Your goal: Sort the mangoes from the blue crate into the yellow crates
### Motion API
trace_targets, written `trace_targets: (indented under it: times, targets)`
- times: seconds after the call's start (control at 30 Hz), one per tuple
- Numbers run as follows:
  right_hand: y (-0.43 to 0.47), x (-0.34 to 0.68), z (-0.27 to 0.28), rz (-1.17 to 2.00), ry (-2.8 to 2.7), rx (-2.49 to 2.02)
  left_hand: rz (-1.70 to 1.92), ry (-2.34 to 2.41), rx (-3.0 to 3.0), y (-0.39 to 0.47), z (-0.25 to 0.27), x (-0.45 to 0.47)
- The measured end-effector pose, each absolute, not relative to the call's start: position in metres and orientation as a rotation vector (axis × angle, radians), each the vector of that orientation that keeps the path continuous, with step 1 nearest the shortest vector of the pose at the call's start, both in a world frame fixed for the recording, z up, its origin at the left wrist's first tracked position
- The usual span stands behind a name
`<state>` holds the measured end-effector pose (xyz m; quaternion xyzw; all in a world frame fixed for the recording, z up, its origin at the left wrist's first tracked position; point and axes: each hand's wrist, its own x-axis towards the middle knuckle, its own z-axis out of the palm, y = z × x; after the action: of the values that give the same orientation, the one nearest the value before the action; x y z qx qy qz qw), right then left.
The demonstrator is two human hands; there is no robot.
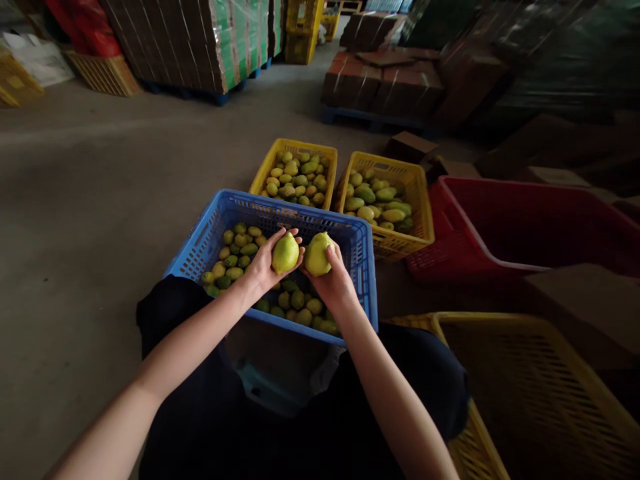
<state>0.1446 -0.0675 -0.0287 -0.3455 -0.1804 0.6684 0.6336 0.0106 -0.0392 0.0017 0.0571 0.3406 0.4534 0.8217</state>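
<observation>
In my left hand (261, 268) lies a yellow-green lemon (285, 253), resting on the upturned palm with the fingers curled behind it. My right hand (341, 283) grips a larger, lumpier lemon (317, 256), its thumb on the right side of the fruit. Both hands are side by side above a blue plastic crate (369, 290), the two lemons close together. Many green and yellow lemons (240, 248) lie in the crate, mostly at its left and front. My forearms and hands hide part of its inside.
Two yellow crates (256, 179) (423, 200) of lemons stand just beyond the blue one. To the right are a red crate (460, 233) and a yellow crate (485, 320) beside my knee. Stacked cartons (380, 83) on pallets stand farther back on the concrete floor (100, 200).
</observation>
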Motion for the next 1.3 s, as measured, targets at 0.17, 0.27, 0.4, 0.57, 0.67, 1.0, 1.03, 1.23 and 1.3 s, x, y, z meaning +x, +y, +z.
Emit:
trace_targets:
  times: [0.17,0.27,0.4,0.57,0.67,1.0,1.03,1.23,1.3]
  targets:
    - [-0.074,0.145,-0.029,1.573,-0.636,-0.74,1.061,0.732,0.242,-0.041,0.005,0.01]
    - [-0.079,0.144,-0.027,1.468,-0.781,-0.779,1.063,0.725,0.376,-0.043,0.003,0.009]
    - [-0.082,0.143,-0.026,1.403,-0.781,-0.813,1.039,0.703,0.573,-0.045,0.003,0.01]
    - [-0.074,0.142,-0.029,1.519,-0.496,-0.881,1.079,0.791,0.395,-0.044,-0.002,0.014]
    - [-0.068,0.144,-0.03,1.626,-0.366,-0.847,1.07,0.788,0.22,-0.044,-0.008,0.012]
    - [-0.07,0.152,-0.028,1.651,-0.082,-0.703,0.948,0.586,0.128,-0.043,-0.015,0.012]
    - [-0.07,0.152,-0.027,1.65,-0.055,-0.696,0.962,0.585,0.118,-0.043,-0.015,0.012]
    - [-0.071,0.153,-0.026,1.675,-0.01,-0.666,1.036,0.608,0.066,-0.046,-0.019,0.013]
    - [-0.071,0.152,-0.027,1.686,-0.011,-0.658,1.037,0.614,0.059,-0.046,-0.019,0.014]
